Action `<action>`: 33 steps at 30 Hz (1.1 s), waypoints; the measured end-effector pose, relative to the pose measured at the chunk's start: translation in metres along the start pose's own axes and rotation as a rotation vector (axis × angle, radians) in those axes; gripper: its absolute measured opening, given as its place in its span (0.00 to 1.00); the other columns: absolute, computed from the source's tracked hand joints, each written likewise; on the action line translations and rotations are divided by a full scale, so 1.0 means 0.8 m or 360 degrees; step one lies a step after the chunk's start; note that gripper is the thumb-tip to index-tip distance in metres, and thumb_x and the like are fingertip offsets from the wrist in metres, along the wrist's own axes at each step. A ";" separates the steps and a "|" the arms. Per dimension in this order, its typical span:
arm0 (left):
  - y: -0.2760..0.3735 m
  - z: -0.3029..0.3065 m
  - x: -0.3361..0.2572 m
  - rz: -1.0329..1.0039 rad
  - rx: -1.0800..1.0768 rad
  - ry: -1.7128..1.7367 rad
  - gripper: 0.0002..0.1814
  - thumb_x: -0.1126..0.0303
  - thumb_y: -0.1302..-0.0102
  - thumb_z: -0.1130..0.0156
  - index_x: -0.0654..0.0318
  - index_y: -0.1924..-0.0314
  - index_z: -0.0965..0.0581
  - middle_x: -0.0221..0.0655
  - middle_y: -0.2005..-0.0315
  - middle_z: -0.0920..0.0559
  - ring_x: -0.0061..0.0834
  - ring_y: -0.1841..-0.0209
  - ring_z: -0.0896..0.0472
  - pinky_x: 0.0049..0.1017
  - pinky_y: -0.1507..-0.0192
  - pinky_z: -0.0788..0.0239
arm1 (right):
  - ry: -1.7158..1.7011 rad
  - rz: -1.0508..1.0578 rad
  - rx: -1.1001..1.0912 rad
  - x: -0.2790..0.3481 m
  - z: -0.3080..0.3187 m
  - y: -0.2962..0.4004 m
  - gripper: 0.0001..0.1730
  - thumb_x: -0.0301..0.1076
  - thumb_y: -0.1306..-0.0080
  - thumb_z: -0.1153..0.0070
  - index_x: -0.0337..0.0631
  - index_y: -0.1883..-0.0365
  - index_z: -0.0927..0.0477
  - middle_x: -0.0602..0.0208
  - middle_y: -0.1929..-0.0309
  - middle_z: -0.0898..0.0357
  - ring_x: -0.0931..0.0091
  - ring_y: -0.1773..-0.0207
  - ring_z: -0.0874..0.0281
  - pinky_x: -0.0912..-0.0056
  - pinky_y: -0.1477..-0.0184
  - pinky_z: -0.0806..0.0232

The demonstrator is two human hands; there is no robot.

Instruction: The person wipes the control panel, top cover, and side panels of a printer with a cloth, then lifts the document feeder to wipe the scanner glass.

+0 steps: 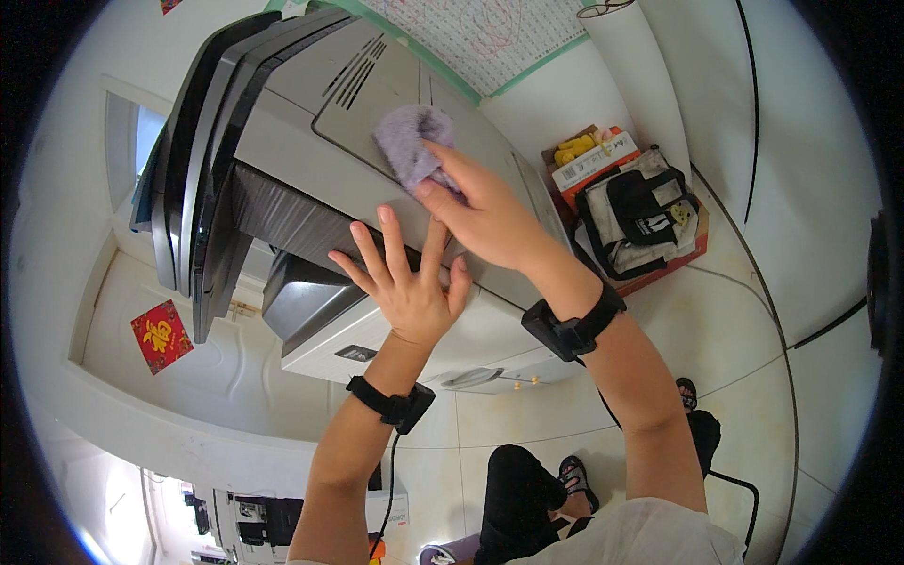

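A large photocopier [289, 134] stands before me, its grey side panel towards the upper middle of the view. My right hand [477, 205] grips a fluffy lilac cloth [413, 145] and holds it against that panel, just below a group of vent slots [353, 70]. Part of the cloth is hidden under my fingers. My left hand [406, 282] lies with fingers spread on the copier near the dark output opening [296, 208]. It holds nothing. Both wrists carry black straps with small boxes, and cables run from them.
Right of the copier, a black-and-white bag [643, 219] lies on a box beside an orange-and-white carton [597, 162]. A black cable [766, 282] runs along the right side. A lilac object [452, 551] is on the tiled floor [424, 424] by my leg. A door [212, 381] is at left.
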State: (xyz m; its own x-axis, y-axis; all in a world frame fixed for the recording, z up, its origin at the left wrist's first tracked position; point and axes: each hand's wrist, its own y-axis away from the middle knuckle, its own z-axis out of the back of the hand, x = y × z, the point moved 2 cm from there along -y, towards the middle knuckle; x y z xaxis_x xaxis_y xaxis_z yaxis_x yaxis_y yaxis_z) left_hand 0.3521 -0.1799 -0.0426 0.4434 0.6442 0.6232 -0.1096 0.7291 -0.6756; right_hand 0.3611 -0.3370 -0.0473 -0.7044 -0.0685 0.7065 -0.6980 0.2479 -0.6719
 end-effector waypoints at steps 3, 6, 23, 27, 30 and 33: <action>-0.005 0.002 -0.003 0.0009 0.0004 -0.0016 0.28 0.52 0.36 0.43 0.48 0.35 0.24 0.54 0.25 0.47 0.64 0.23 0.60 0.65 0.29 0.78 | -0.0199 -0.0331 0.0025 -0.051 0.004 0.015 0.31 0.44 0.27 0.47 0.35 0.32 0.33 0.53 0.44 0.22 0.67 0.44 0.23 0.65 0.44 0.32; 0.001 0.000 -0.002 0.0072 -0.0069 0.0026 0.30 0.54 0.40 0.41 0.41 0.35 0.24 0.50 0.27 0.42 0.61 0.24 0.53 0.68 0.29 0.75 | -0.0129 -0.0501 0.0002 -0.065 0.018 0.045 0.34 0.48 0.28 0.49 0.36 0.30 0.35 0.49 0.43 0.23 0.64 0.44 0.23 0.64 0.43 0.33; 0.003 0.001 -0.004 0.0050 0.0025 0.0007 0.28 0.55 0.37 0.42 0.43 0.35 0.25 0.52 0.25 0.46 0.62 0.23 0.59 0.64 0.28 0.79 | 0.0121 -0.0255 0.0381 0.037 -0.010 -0.104 0.38 0.58 0.31 0.57 0.36 0.35 0.31 0.38 0.37 0.29 0.51 0.35 0.30 0.56 0.36 0.37; -0.009 -0.002 -0.008 0.0049 0.0002 0.0012 0.29 0.54 0.38 0.43 0.43 0.35 0.24 0.52 0.25 0.46 0.61 0.23 0.58 0.63 0.28 0.79 | 0.0360 -0.0572 0.0352 -0.083 0.019 -0.091 0.38 0.57 0.27 0.59 0.32 0.32 0.36 0.38 0.29 0.40 0.55 0.27 0.40 0.59 0.30 0.47; 0.001 -0.001 -0.003 0.0039 -0.0002 0.0009 0.29 0.54 0.38 0.42 0.43 0.35 0.24 0.51 0.26 0.45 0.61 0.23 0.58 0.63 0.28 0.79 | 0.0339 -0.0843 0.0103 -0.100 0.008 -0.036 0.37 0.55 0.26 0.60 0.31 0.32 0.36 0.39 0.26 0.44 0.55 0.25 0.44 0.58 0.28 0.49; 0.003 0.001 0.000 0.0049 0.0016 -0.0009 0.29 0.54 0.38 0.42 0.43 0.35 0.24 0.51 0.26 0.45 0.61 0.23 0.58 0.64 0.28 0.79 | 0.0247 -0.0963 0.0142 -0.066 0.013 -0.027 0.34 0.54 0.27 0.58 0.33 0.36 0.31 0.42 0.32 0.35 0.59 0.30 0.37 0.61 0.32 0.45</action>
State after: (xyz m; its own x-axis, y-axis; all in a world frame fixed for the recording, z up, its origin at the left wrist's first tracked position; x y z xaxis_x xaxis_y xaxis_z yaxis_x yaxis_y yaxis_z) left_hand 0.3508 -0.1781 -0.0441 0.4349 0.6675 0.6044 -0.1318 0.7112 -0.6905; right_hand 0.4121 -0.3490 -0.0721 -0.1590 -0.0290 0.9868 -0.9799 0.1269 -0.1542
